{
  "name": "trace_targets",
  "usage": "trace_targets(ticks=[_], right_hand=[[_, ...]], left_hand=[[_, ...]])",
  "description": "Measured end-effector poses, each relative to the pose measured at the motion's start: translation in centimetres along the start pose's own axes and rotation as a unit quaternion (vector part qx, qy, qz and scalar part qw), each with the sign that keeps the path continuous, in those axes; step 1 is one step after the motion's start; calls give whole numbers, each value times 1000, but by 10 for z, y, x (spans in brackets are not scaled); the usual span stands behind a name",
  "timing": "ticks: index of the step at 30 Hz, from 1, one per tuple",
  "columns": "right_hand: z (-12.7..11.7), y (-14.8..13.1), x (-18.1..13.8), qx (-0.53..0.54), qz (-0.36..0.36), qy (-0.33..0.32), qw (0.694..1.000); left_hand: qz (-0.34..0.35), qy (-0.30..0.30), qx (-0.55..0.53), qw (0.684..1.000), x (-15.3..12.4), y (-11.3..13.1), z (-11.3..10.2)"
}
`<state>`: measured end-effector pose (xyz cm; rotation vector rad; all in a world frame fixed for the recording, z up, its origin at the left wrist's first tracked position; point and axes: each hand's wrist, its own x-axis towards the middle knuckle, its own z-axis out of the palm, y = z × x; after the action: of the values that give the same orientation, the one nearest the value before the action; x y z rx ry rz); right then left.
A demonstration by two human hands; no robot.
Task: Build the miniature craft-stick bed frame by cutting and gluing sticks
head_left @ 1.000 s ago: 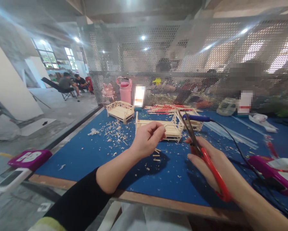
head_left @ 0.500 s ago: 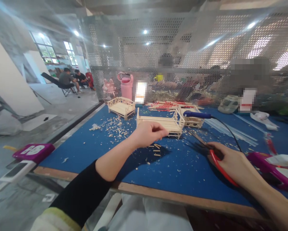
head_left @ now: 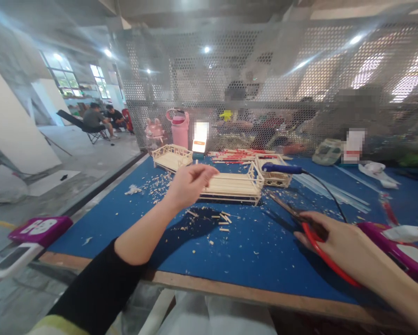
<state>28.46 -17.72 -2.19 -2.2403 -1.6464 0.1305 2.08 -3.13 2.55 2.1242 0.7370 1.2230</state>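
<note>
Far left, off the table edge, there's one purple box point(head_left: 40, 229) with a white device point(head_left: 10, 261) just near of it. On the blue mat point(head_left: 132, 223) I count three little stick-built frames: one small bed point(head_left: 171, 157) at the far left, one longer bed point(head_left: 232, 184) in the middle, and one boxy frame point(head_left: 274, 173) just right of that. Behind the small bed stand one pink figure point(head_left: 153, 131) and one pink bottle point(head_left: 179, 127). The left hand point(head_left: 190, 184) is raised just in front of the long bed's left end, fingers curled in with the fingertips pinched together; can't tell if there's anything between them. Loads of wood chips and a few short stick offcuts point(head_left: 223, 218) are scattered on the mat under and left of it. One blue glue gun point(head_left: 281, 168) rests on the boxy frame, cord trailing right. The right hand point(head_left: 341, 244) is wrapped around one pair of red-handled scissors point(head_left: 308, 232), low over the mat at near right, blades pointing far-left and nearly together.
</note>
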Motion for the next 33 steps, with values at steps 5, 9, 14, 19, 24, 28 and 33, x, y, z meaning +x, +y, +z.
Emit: trace_targets(ticks=[5,9,14,19,24,28,33], right_hand=[[-5,-4,-15,-106,88,-117,984],[-2,-4,4,-120,104,-105,982],[3,-27,38,-112,3,-124,986],[10,-48,72,-126,-14,-100,987],[-1,-59,92,-108,-19,-75,991],[2,-64,93,-24,-84,-18,996],[27,-53,93,309,-71,57,946]], left_hand=[[38,199,-70,977,17,-33,-22],[-105,163,-109,975,14,-56,-23],[-191,4,-86,978,-4,-58,-19],[-187,-27,20,982,-10,-57,-18],[-188,-5,24,982,-11,-55,-14],[-202,24,-46,978,-10,-48,-12],[-230,69,-169,956,-9,-39,-13]])
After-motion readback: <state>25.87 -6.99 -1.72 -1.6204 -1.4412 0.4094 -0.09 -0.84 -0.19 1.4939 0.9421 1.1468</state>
